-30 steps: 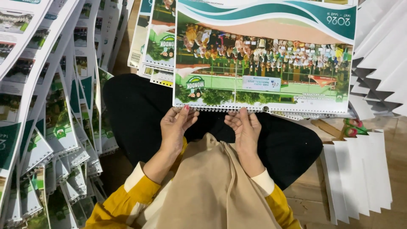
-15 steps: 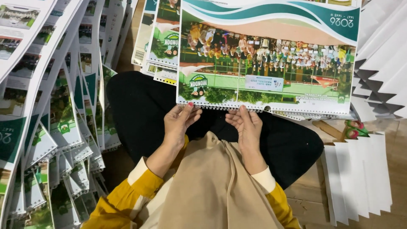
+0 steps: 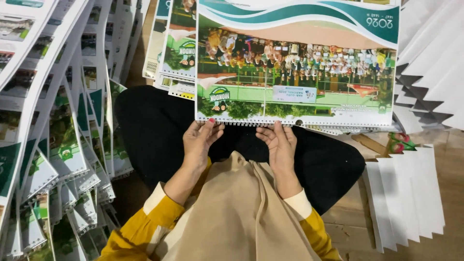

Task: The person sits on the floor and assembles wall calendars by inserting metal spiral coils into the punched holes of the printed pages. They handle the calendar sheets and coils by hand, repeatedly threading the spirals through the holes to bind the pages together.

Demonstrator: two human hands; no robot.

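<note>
— What's around on the wooden floor?
— Fanned calendar stacks fill the left of the frame; white folded sheets lie lower right.
— And the hands?
— Apart at centre. The left hand and right hand both touch the spiral-bound bottom edge of a calendar lying across the top centre, fingers loose, not clamped.

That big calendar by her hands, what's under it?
Under the calendar, edges of more calendars stick out left, and the black lap below. The left hand and right hand touch its spiral edge. The rest is covered.
</note>
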